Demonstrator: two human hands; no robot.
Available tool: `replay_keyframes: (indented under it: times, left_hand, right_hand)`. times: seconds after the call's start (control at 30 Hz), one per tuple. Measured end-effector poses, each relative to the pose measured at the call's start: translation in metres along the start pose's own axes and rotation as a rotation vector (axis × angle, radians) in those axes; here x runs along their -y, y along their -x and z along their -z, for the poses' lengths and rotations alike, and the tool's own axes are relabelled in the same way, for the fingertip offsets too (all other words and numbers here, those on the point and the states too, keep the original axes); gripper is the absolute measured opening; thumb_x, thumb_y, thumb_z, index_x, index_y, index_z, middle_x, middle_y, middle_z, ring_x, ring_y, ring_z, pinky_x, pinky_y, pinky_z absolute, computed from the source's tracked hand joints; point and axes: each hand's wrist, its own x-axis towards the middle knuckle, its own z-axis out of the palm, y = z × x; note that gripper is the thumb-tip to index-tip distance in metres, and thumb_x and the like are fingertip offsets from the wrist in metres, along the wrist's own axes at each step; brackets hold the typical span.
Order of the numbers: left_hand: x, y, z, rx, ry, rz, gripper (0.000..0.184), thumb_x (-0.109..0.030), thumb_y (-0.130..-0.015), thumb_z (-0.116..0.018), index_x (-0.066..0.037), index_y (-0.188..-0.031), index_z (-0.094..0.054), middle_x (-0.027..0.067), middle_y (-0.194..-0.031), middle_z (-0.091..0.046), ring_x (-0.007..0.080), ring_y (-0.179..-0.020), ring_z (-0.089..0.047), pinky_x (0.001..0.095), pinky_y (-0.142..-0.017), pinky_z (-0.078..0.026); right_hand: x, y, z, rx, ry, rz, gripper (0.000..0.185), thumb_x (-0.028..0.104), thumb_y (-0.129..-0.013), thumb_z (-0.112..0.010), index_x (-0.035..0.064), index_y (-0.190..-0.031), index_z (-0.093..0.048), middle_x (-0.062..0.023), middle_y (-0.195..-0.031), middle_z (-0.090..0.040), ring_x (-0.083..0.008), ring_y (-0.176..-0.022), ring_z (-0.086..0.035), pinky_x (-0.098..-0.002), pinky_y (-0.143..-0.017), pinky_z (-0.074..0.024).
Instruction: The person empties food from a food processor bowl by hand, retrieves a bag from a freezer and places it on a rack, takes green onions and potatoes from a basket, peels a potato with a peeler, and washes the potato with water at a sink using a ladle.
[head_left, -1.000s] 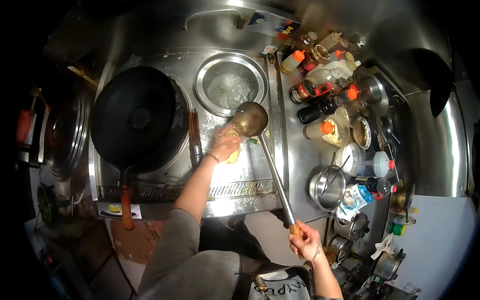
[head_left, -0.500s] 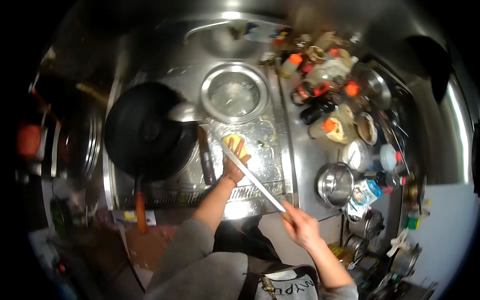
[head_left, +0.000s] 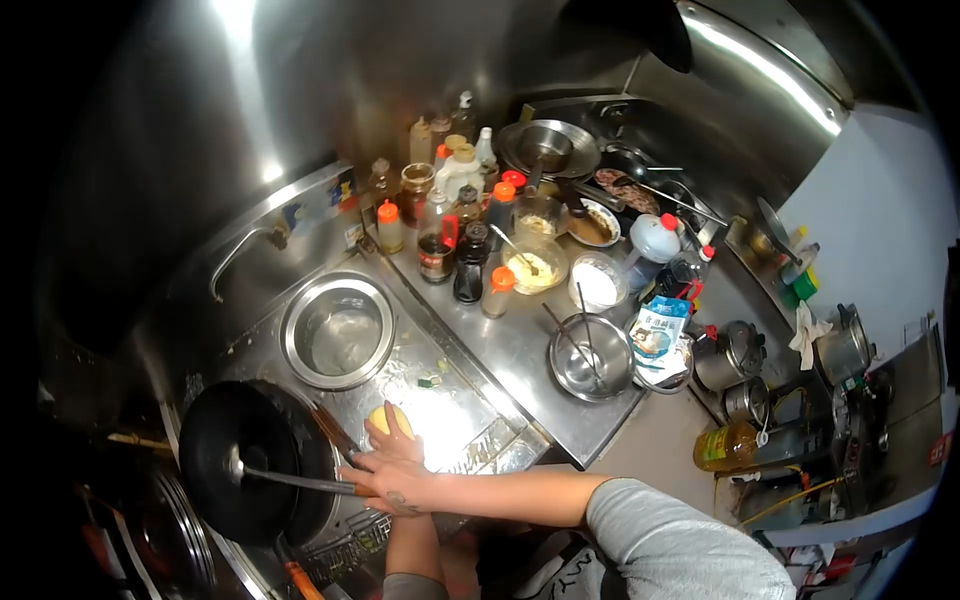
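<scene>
My left hand (head_left: 407, 444) lies over a rounded yellow lump (head_left: 388, 419), sponge-like, on the wet steel surface; I cannot make out its exact kind. Reaching across my left wrist, my right hand (head_left: 383, 480) grips the end of a long-handled ladle (head_left: 300, 481). The ladle's bowl rests inside the black wok (head_left: 235, 450), left of both hands. Close by my fingers, a tool with a wooden handle (head_left: 335, 430) lies against the wok's right side. My right hand partly hides my left wrist.
A steel basin (head_left: 338, 330) with water stands behind the hands, near a curved tap (head_left: 240, 255). Green scraps (head_left: 429, 381) lie on the steel. To the right are sauce bottles (head_left: 437, 245), a bowl with yellow contents (head_left: 535, 265) and a steel bowl with chopsticks (head_left: 590, 358).
My view has swung to the right. My right hand has come leftward with the ladle, crossing over my left wrist, and the ladle's bowl is further into the wok. My left hand stays on the yellow lump.
</scene>
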Motion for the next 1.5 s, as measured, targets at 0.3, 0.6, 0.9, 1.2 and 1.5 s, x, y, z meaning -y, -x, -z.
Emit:
replay_keyframes:
  times: [0.3, 0.6, 0.9, 1.2, 1.5]
  left_hand:
    - [-0.003, -0.002, -0.005, 0.154, 0.685, 0.708, 0.095, -0.004, -0.062, -0.074, -0.013, -0.140, -0.021, 0.0131, -0.120, -0.045, 0.0296, -0.101, -0.052, 0.0404, -0.087, -0.046]
    - [-0.145, 0.065, 0.004, -0.238, 1.828, 1.258, 0.058, -0.044, -0.070, -0.062, -0.008, -0.115, -0.054, 0.0159, -0.108, -0.056, 0.0320, -0.094, -0.054, 0.0435, -0.076, -0.049]
    - [-0.232, 0.130, 0.001, -0.355, 1.741, 1.031, 0.061, -0.041, -0.075, -0.056, -0.004, -0.122, -0.048, 0.0191, -0.111, -0.055, 0.0353, -0.097, -0.054, 0.0467, -0.083, -0.046]
    - [-0.234, 0.144, -0.009, -0.533, 1.824, 0.808, 0.050, -0.027, -0.083, -0.057, -0.008, -0.126, -0.043, 0.0125, -0.116, -0.053, 0.0279, -0.105, -0.052, 0.0440, -0.090, -0.044]
    - [-0.298, 0.283, -0.022, -0.680, 1.760, 0.873, 0.061, -0.024, -0.084, -0.062, -0.022, -0.136, -0.028, 0.0062, -0.119, -0.050, 0.0213, -0.102, -0.055, 0.0414, -0.077, -0.051]
  right_hand:
    - [-0.230, -0.052, 0.171, -0.872, -0.790, -0.338, 0.044, 0.014, -0.083, -0.060, -0.0017, -0.122, -0.045, -0.0126, -0.111, -0.057, -0.0175, -0.101, -0.055, -0.0295, -0.087, -0.0440]
    - [-0.377, -0.151, 0.253, -1.334, -1.226, -0.595, 0.044, 0.030, -0.081, -0.063, -0.0003, -0.111, -0.051, -0.0088, -0.099, -0.057, -0.0187, -0.090, -0.054, -0.0325, -0.081, -0.0432]
    - [-0.484, -0.218, 0.283, -1.138, -1.764, -0.551, 0.026, 0.032, -0.087, -0.057, 0.0075, -0.084, -0.052, -0.0060, -0.064, -0.050, -0.0184, -0.052, -0.048, -0.0337, -0.045, -0.0401]
    - [-0.326, -0.154, 0.299, -0.811, -1.504, -0.347, 0.017, 0.018, -0.083, -0.061, 0.0024, -0.083, -0.055, -0.0071, -0.073, -0.057, -0.0124, -0.045, -0.042, -0.0223, -0.035, -0.0274]
    - [-0.164, 0.138, 0.204, 0.098, -1.394, -0.299, 0.010, 0.014, -0.092, -0.051, 0.0061, -0.086, -0.051, 0.0029, -0.063, -0.037, -0.0055, -0.051, -0.029, -0.0213, -0.043, -0.0241]
